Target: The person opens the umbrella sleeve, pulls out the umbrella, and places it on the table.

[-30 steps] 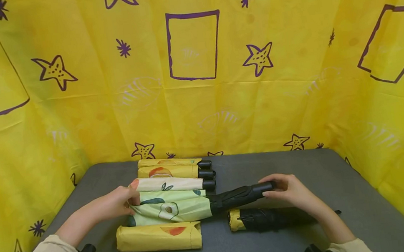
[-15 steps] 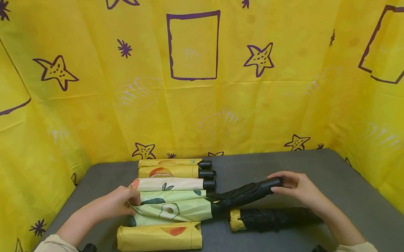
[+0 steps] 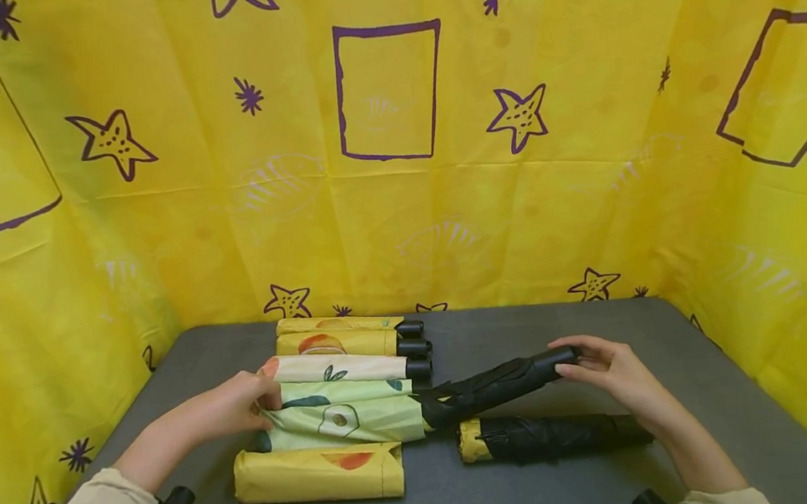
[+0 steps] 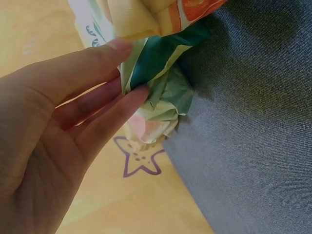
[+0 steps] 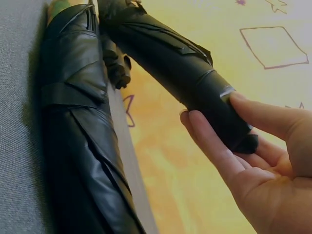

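Observation:
In the head view a black folded umbrella (image 3: 496,386) sticks out of a pale green avocado-print sleeve (image 3: 349,423), its handle end raised off the table. My right hand (image 3: 610,365) pinches that handle end between thumb and fingers, as the right wrist view also shows. My left hand (image 3: 240,402) pinches the closed end of the green sleeve, where the left wrist view shows crumpled dark green fabric (image 4: 158,56). A second black folded umbrella (image 3: 558,435) lies in front of the right hand, and a yellow sleeve (image 3: 317,474) lies flat at the front.
Behind the green sleeve lie a light green sleeved umbrella (image 3: 360,388), a white one (image 3: 349,366) and yellow ones (image 3: 346,341), black handles facing right. The grey table (image 3: 480,503) is backed by yellow patterned cloth (image 3: 400,227).
My right hand has moved right and slightly up, drawing the black umbrella further out of the green sleeve and tilting its handle upward. The left hand stays in place on the sleeve's end.

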The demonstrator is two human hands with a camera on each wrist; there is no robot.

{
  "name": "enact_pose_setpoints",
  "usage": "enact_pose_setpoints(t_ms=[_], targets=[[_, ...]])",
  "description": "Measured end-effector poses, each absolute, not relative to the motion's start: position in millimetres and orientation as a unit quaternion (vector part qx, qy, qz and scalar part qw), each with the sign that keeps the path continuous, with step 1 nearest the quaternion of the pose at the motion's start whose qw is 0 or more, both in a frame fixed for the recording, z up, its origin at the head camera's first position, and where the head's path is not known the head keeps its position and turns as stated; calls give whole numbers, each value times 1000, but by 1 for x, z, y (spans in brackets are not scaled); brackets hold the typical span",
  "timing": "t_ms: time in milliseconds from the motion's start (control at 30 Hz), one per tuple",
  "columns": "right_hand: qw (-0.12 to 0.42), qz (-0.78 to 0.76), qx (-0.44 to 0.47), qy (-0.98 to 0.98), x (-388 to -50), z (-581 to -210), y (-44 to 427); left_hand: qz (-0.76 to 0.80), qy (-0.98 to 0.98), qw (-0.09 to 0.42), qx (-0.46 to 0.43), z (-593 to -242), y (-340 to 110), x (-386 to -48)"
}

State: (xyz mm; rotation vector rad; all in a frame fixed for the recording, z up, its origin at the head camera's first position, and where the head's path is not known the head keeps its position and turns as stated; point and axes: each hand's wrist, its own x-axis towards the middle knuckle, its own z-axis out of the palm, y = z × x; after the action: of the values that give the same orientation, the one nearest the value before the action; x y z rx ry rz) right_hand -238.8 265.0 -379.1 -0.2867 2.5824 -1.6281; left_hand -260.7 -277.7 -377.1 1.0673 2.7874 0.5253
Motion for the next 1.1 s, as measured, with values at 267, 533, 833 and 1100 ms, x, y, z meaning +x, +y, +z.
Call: enact_pose_setpoints(t_ms=[267, 533, 833, 1100], targets=[[31, -534, -91, 840, -237, -375, 273, 175, 921, 67, 341, -376, -277, -259], [16, -544, -115, 831, -235, -373, 285, 187, 920, 73, 336, -376, -278, -258], [4, -527, -115, 842, -234, -369, 305, 185, 924, 75, 325, -375, -277, -258], [1, -530, -109, 841, -229, -362, 317, 185, 922, 67, 333, -376, -277, -258]])
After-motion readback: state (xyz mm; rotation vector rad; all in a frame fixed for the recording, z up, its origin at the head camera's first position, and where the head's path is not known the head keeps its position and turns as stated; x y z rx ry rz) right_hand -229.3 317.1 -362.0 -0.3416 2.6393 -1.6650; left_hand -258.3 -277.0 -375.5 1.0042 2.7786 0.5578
